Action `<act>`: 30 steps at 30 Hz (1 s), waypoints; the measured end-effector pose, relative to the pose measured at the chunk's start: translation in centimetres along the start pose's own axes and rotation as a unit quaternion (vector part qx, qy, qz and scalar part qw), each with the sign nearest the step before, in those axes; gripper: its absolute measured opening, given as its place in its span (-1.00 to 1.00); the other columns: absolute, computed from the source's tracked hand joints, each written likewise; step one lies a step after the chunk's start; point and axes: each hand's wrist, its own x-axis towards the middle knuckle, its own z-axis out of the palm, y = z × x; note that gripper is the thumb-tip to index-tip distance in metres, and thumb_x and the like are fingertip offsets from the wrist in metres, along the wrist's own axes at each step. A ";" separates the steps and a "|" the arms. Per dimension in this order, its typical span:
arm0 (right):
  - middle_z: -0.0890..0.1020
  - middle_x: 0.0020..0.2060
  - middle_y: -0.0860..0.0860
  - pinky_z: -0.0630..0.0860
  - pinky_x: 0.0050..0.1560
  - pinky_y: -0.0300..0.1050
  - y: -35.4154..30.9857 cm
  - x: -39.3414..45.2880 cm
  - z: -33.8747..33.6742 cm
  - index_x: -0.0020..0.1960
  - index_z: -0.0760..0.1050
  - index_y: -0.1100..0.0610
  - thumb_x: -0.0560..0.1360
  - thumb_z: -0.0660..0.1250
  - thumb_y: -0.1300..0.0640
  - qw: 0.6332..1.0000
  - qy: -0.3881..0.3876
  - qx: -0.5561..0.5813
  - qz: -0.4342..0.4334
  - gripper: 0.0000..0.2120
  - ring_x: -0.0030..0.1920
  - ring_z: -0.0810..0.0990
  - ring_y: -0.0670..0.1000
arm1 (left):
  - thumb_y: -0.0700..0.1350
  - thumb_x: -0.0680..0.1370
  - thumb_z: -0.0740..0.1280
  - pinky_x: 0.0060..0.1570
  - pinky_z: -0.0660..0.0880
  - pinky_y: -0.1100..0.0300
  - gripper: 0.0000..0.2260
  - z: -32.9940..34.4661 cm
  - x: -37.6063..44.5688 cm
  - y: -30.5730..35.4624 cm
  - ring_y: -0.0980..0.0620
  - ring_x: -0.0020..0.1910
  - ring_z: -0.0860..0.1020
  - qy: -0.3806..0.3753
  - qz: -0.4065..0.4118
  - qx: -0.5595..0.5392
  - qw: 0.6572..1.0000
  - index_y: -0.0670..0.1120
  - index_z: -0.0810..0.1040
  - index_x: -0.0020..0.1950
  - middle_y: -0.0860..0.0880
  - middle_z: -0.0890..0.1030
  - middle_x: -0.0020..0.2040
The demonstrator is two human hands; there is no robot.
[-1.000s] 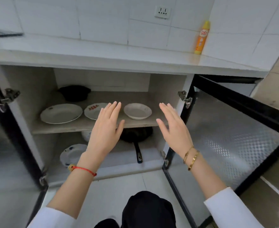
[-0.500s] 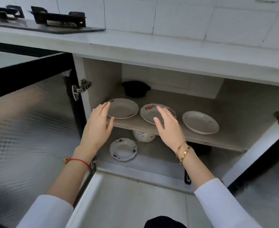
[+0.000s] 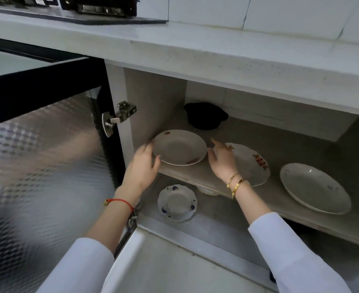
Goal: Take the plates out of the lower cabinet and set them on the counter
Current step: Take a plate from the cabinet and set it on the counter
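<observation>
On the cabinet's upper shelf (image 3: 195,176) sits the leftmost plate (image 3: 179,147); her left hand (image 3: 143,166) meets its rim at nine o'clock, fingers loosely spread; the right hand (image 3: 222,160) hovers open at three o'clock, just beside it, over the flowered plate (image 3: 252,163); a third plate (image 3: 314,188) lies farther right.

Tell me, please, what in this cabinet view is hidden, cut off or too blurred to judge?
- Head view: the white dish on the bottom level is mostly hidden by the shelf.
- The middle plate has its left part covered by the right hand.
- Whether the left hand already touches the left plate is lost to motion blur.
- The stove is cut off by the top edge.
</observation>
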 end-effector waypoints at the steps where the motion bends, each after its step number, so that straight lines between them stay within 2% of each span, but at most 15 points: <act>1: 0.44 0.35 0.22 0.33 0.33 -0.01 0.4 1.1 0.4 0.45 0.26 0.21 0.62 0.12 0.12 1.000 -0.009 -0.016 0.005 -0.58 0.36 0.40 0.20 | -0.10 0.60 0.24 0.27 0.39 0.00 -0.56 0.5 0.7 -0.2 -0.20 0.30 0.44 -0.012 -0.018 -0.010 1.000 -0.20 0.30 0.46 -0.23 0.46 0.31; 5: 0.53 0.22 0.30 0.41 0.21 0.02 2.0 4.6 2.1 0.34 0.37 0.30 0.60 0.14 0.16 0.999 -0.017 -0.039 0.000 -0.64 0.23 0.50 0.28 | -0.15 0.59 0.24 0.31 0.36 -0.01 -0.49 2.5 3.5 -1.3 -0.23 0.34 0.40 -0.047 -0.059 -0.032 0.997 -0.16 0.20 0.52 -0.24 0.41 0.38; 10: 0.51 0.21 0.33 0.37 0.26 0.09 3.0 7.8 3.9 0.31 0.39 0.31 0.62 0.10 0.15 0.995 -0.063 -0.069 0.024 -0.66 0.23 0.47 0.30 | -0.06 0.64 0.16 0.31 0.37 -0.07 -0.53 4.6 6.1 -2.8 -0.24 0.36 0.39 -0.100 -0.119 -0.012 0.988 -0.22 0.22 0.50 -0.26 0.35 0.44; 12: 0.51 0.21 0.33 0.32 0.31 0.08 3.3 8.6 4.4 0.29 0.41 0.32 0.62 0.09 0.15 0.993 -0.070 -0.097 0.021 -0.66 0.24 0.45 0.29 | -0.04 0.65 0.14 0.37 0.32 -0.05 -0.52 5.2 6.6 -3.0 -0.22 0.42 0.33 -0.109 -0.130 -0.004 0.985 -0.22 0.19 0.52 -0.27 0.29 0.48; 14: 0.53 0.19 0.33 0.25 0.36 0.08 3.7 9.1 4.7 0.25 0.44 0.32 0.63 0.07 0.14 0.989 -0.080 -0.121 0.022 -0.66 0.25 0.43 0.27 | -0.04 0.65 0.12 0.42 0.26 -0.04 -0.48 5.7 6.7 -2.9 -0.21 0.47 0.26 -0.109 -0.139 -0.011 0.984 -0.19 0.08 0.56 -0.25 0.21 0.52; 16: 0.55 0.15 0.31 0.19 0.41 0.11 3.9 9.3 4.9 0.21 0.46 0.30 0.63 0.05 0.12 0.986 -0.083 -0.141 0.021 -0.66 0.25 0.43 0.26 | -0.05 0.65 0.12 0.42 0.26 -0.04 -0.46 6.0 6.8 -3.0 -0.22 0.46 0.28 -0.104 -0.139 -0.018 0.985 -0.18 0.03 0.57 -0.24 0.18 0.54; 19: 0.60 0.10 0.27 0.02 0.48 0.14 4.0 9.2 5.1 0.20 0.49 0.25 0.64 0.03 0.10 0.984 -0.081 -0.159 0.020 -0.65 0.23 0.47 0.25 | -0.10 0.65 0.13 0.42 0.24 0.02 -0.48 6.2 6.7 -2.9 -0.21 0.47 0.27 -0.090 -0.135 -0.037 0.986 -0.17 0.05 0.57 -0.22 0.18 0.54; 21: 0.61 0.07 0.27 0.04 0.48 0.18 3.8 9.1 5.0 0.18 0.50 0.25 0.63 0.04 0.13 0.987 -0.081 -0.141 0.020 -0.67 0.19 0.51 0.26 | -0.14 0.64 0.15 0.41 0.22 0.06 -0.49 6.0 6.6 -2.8 -0.21 0.47 0.27 -0.079 -0.134 -0.050 0.987 -0.18 0.09 0.56 -0.22 0.21 0.53; 23: 0.62 0.03 0.29 0.18 0.42 0.20 3.6 8.9 4.9 0.13 0.51 0.28 0.62 0.06 0.16 0.992 -0.080 -0.094 0.019 -0.70 0.14 0.54 0.28 | -0.18 0.63 0.15 0.38 0.27 0.06 -0.52 5.7 6.3 -2.7 -0.22 0.42 0.34 -0.067 -0.134 -0.061 0.987 -0.20 0.15 0.55 -0.25 0.31 0.48; 25: 0.63 0.02 0.29 0.29 0.37 0.09 3.2 8.5 4.6 0.13 0.51 0.29 0.61 0.09 0.21 0.997 -0.068 -0.040 0.013 -0.73 0.11 0.56 0.27 | -0.23 0.62 0.15 0.32 0.36 0.00 -0.53 5.2 5.8 -2.4 -0.26 0.33 0.44 -0.051 -0.132 -0.069 0.988 -0.22 0.19 0.53 -0.29 0.44 0.38; 27: 0.63 0.04 0.27 0.41 0.10 -0.12 2.6 8.1 4.3 0.15 0.51 0.28 0.58 0.12 0.27 0.999 -0.047 0.013 0.010 -0.75 0.08 0.57 0.24 | -0.27 0.60 0.15 0.27 0.41 -0.05 -0.54 4.5 5.4 -2.1 -0.28 0.25 0.49 -0.034 -0.122 -0.076 0.989 -0.23 0.22 0.51 -0.30 0.51 0.29; 28: 0.63 0.03 0.26 0.39 -0.04 -0.18 2.2 7.8 4.0 0.15 0.51 0.28 0.56 0.13 0.30 0.999 -0.034 0.035 0.008 -0.76 0.07 0.58 0.23 | -0.28 0.59 0.15 0.24 0.42 -0.06 -0.55 4.2 5.2 -2.0 -0.29 0.22 0.51 -0.028 -0.119 -0.079 0.989 -0.24 0.24 0.49 -0.31 0.53 0.24; 30: 0.64 0.02 0.23 0.30 -0.15 -0.25 1.4 7.2 3.5 0.13 0.52 0.28 0.53 0.14 0.35 0.998 -0.007 0.068 0.006 -0.75 0.06 0.59 0.20 | -0.30 0.58 0.16 0.16 0.46 -0.05 -0.58 3.5 4.9 -1.8 -0.32 0.15 0.53 -0.022 -0.121 -0.081 0.989 -0.27 0.29 0.45 -0.34 0.57 0.15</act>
